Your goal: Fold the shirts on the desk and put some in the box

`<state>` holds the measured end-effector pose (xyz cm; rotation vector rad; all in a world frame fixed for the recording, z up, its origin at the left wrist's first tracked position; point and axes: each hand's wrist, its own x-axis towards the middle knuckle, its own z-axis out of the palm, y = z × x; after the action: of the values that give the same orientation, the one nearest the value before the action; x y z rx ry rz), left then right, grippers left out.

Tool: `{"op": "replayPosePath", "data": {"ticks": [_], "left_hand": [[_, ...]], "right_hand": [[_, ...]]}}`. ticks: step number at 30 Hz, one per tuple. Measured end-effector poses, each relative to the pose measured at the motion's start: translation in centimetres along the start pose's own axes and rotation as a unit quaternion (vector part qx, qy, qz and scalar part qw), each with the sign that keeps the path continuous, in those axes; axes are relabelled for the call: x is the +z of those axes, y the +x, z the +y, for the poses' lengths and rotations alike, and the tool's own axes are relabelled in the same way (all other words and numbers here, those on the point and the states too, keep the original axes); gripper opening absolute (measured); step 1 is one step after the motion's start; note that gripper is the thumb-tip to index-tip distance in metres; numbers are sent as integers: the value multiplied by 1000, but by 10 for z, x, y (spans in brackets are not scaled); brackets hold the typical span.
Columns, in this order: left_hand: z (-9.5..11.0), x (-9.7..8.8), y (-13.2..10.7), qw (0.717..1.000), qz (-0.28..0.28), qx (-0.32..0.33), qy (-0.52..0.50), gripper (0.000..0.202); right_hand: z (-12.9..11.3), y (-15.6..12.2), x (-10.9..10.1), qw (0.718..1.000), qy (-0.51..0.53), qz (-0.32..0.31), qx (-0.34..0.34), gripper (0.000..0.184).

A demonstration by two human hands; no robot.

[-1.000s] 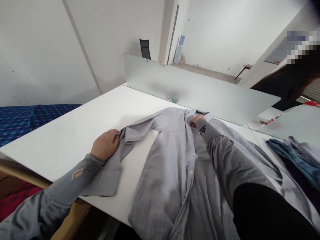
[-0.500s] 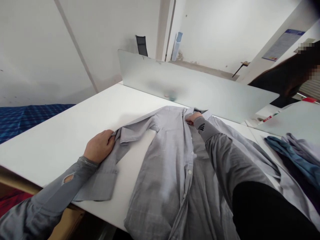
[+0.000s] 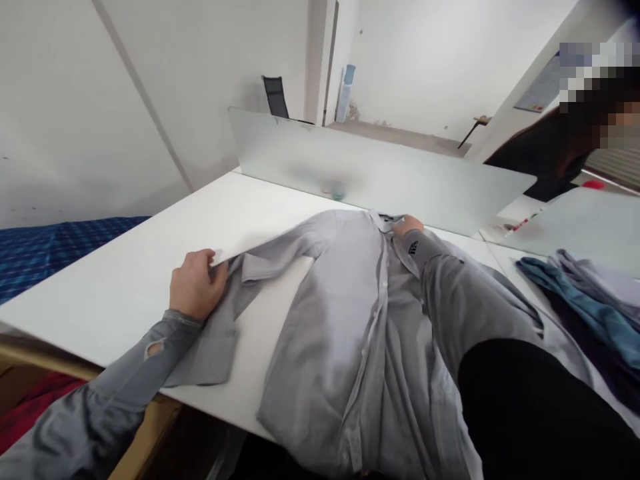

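A grey button-up shirt [image 3: 345, 333] is spread front-up on a white table [image 3: 125, 287], its hem hanging over the near edge at 6 o'clock and its collar [image 3: 385, 220] lying far, at about 12 o'clock. The shirt's left-hand sleeve is folded back on itself, with its cuff near the table's front edge at 8 o'clock. That sleeve is pinched at its bend by the left hand [image 3: 193, 287], fingers closed on the cloth, at 9 o'clock. The right hand [image 3: 407, 225] is laid on the collar; whether cloth is gripped there cannot be told. A small black three-stripe logo is seen on the right cuff [image 3: 414, 248]; its lettering cannot be read. At 3 o'clock a heap of blue and lilac clothes [image 3: 585, 300] is piled on the table. Behind the collar a frosted glass divider [image 3: 375, 173] is set along the table's far edge. Beyond it, white walls, a dark chair back [image 3: 274, 101] and a wall poster [image 3: 537, 90], too blurred to read, are seen. Blue checked fabric [image 3: 45, 250] lies at 9 o'clock beyond the table.
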<state>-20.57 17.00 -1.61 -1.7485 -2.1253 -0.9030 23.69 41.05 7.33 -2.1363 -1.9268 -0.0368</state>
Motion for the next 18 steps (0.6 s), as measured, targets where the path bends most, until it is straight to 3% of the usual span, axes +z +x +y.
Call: {"op": "replayPosePath", "data": {"ticks": [3, 5, 7, 10, 12, 14, 16, 18], "left_hand": [[5, -7, -1, 998, 49, 49, -4, 28], [12, -15, -7, 995, 50, 89, -13, 22], [26, -27, -20, 992, 31, 116, -31, 20], [60, -54, -56, 989, -53, 114, -84, 22], [86, -70, -87, 978, -145, 104, -105, 24], [110, -79, -117, 966, -216, 99, -102, 27], [126, -81, -140, 961, -245, 74, -100, 31], [134, -79, -152, 959, -252, 25, -129, 34]], "right_hand": [[10, -41, -14, 1000, 19, 3, 1, 45], [20, -83, -31, 997, 58, -8, -52, 38], [32, -142, -53, 982, 118, -58, -139, 29], [47, -246, -74, 923, 218, -184, -258, 24], [46, -309, -71, 893, 258, -203, -306, 25], [31, -356, -58, 865, 270, -180, -383, 34], [8, -383, -41, 854, 228, -167, -437, 50], [-14, -394, -29, 862, 160, -174, -449, 58]]}}
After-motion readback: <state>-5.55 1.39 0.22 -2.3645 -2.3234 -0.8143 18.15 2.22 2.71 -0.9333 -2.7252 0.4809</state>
